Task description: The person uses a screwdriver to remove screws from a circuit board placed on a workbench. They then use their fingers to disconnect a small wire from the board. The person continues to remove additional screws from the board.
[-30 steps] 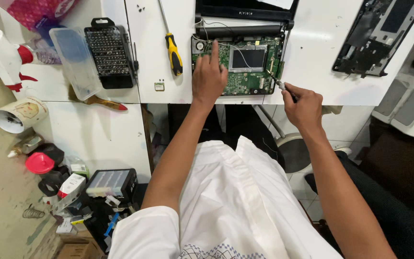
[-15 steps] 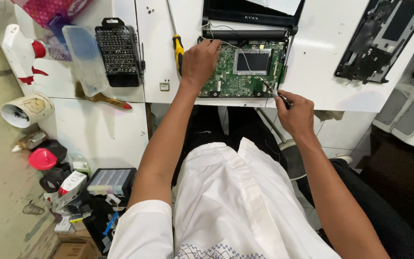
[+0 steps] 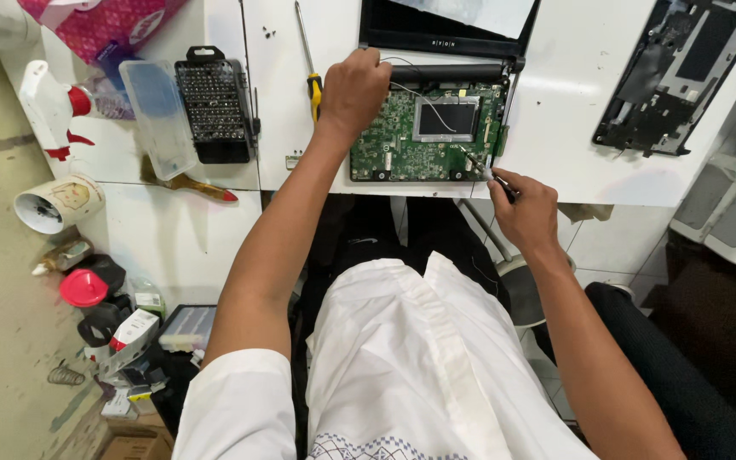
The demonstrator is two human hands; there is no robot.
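White worktable (image 3: 555, 102) with an opened laptop's green circuit board (image 3: 423, 136) at its near edge.
Left hand (image 3: 353, 89) presses the board's upper-left corner, fingers bent; right hand (image 3: 523, 209) pinches a small screwdriver (image 3: 480, 166) on its lower-right edge.

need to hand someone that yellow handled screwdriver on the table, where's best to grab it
Take the yellow-handled screwdriver by its yellow and black handle, the thick end nearest the table edge. It lies flat, thin shaft pointing away, just beside the left hand. Come from the free side towards the bit case, fingers closing across the handle.
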